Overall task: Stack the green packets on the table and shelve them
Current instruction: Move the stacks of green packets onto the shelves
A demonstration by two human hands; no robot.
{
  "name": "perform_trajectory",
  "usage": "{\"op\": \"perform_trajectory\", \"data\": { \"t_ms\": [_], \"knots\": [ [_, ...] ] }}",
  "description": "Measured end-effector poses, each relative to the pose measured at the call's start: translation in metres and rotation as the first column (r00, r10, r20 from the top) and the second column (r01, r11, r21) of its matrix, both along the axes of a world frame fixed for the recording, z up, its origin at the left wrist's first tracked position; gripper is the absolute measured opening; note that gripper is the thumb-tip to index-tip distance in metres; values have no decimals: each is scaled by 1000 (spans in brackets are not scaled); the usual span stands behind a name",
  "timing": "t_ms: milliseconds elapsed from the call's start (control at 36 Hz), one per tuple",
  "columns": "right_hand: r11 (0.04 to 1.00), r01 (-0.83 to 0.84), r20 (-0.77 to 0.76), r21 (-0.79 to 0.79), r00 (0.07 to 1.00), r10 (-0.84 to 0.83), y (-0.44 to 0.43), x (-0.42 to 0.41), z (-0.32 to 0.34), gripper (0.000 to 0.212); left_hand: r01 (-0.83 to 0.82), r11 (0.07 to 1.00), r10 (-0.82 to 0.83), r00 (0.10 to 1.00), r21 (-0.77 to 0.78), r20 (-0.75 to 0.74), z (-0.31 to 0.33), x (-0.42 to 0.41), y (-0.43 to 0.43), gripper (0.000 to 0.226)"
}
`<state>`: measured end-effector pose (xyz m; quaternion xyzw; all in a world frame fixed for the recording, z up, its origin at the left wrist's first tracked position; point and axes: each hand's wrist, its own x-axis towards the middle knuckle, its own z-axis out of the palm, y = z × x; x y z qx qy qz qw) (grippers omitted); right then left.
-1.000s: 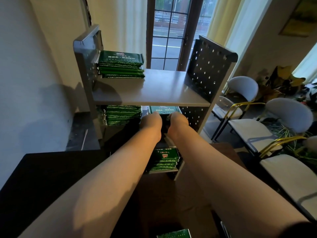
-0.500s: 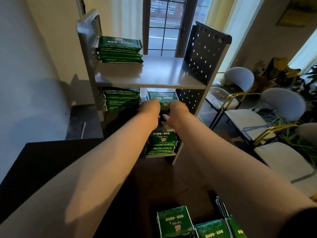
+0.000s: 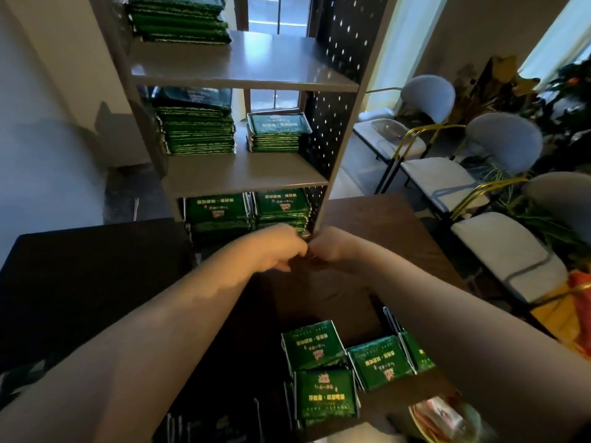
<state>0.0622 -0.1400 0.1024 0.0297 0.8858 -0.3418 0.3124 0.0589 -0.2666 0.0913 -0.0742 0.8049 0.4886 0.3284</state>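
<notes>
While green packets (image 3: 323, 372) lie nearer on the table (image 3: 319, 298), left hand (image 3: 281, 251) and right hand (image 3: 331, 247) meet curled, grasp unclear.

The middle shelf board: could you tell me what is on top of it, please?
Two stacks of green packets: a taller left stack and a shorter right stack. Anything behind them is hidden.

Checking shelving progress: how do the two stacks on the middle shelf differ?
The left stack is clearly taller than the right stack. The left stack's top packet lies in shadow; the right stack's top label shows plainly. Both are green packets lying flat.
</notes>
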Motion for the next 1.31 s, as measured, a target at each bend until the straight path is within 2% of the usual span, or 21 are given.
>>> {"op": "perform_trajectory", "data": {
  "t_ms": [56, 83, 194, 278, 417, 528, 639, 806, 917, 1083, 1139, 1250, 1306],
  "knots": [
    [990, -108, 57, 91, 993, 103, 7, 9, -23, 15, 138, 989, -135, 990, -60, 49, -23, 11, 1, 22],
    [982, -131, 89, 137, 989, 120, 12, 13, -40, 21, 207, 974, -199, 976, -89, 88, -36, 17, 1, 27],
    [942, -260, 296, 210, 936, 192, 26, 26, -94, 47, 402, 887, -356, 908, -227, 220, -78, 36, 3, 58],
    [877, -401, 373, 265, 881, 291, 32, 33, -108, 82, 465, 845, -386, 872, -264, 302, -106, 45, 7, 72],
    [866, -447, 468, 224, 829, 307, 40, 34, -130, 94, 481, 836, -385, 857, -263, 344, -133, 55, 19, 73],
    [832, -488, 431, 264, 831, 351, 41, 36, -139, 89, 451, 857, -362, 871, -250, 332, -150, 62, 28, 80],
    [848, -466, 414, 255, 845, 340, 45, 36, -149, 64, 442, 862, -354, 875, -248, 330, -158, 63, 35, 71],
    [801, -530, 384, 278, 826, 413, 47, 37, -156, 69, 445, 857, -345, 870, -259, 352, -163, 64, 40, 66],
    [729, -609, 408, 312, 779, 476, 44, 37, -157, 83, 460, 851, -358, 861, -254, 360, -164, 64, 40, 60],
    [662, -646, 402, 380, 760, 511, 42, 33, -160, 96, 461, 853, -363, 861, -246, 355, -163, 61, 37, 69],
    [685, -630, 392, 365, 772, 501, 42, 30, -159, 91, 458, 855, -370, 867, -241, 335, -164, 58, 34, 68],
    [806, -530, 344, 264, 832, 435, 43, 24, -157, 70, 444, 868, -380, 882, -223, 278, -161, 47, 26, 62],
    [844, -483, 319, 235, 858, 402, 42, 21, -155, 66, 439, 873, -385, 888, -213, 253, -159, 42, 23, 59]
  ]
}}
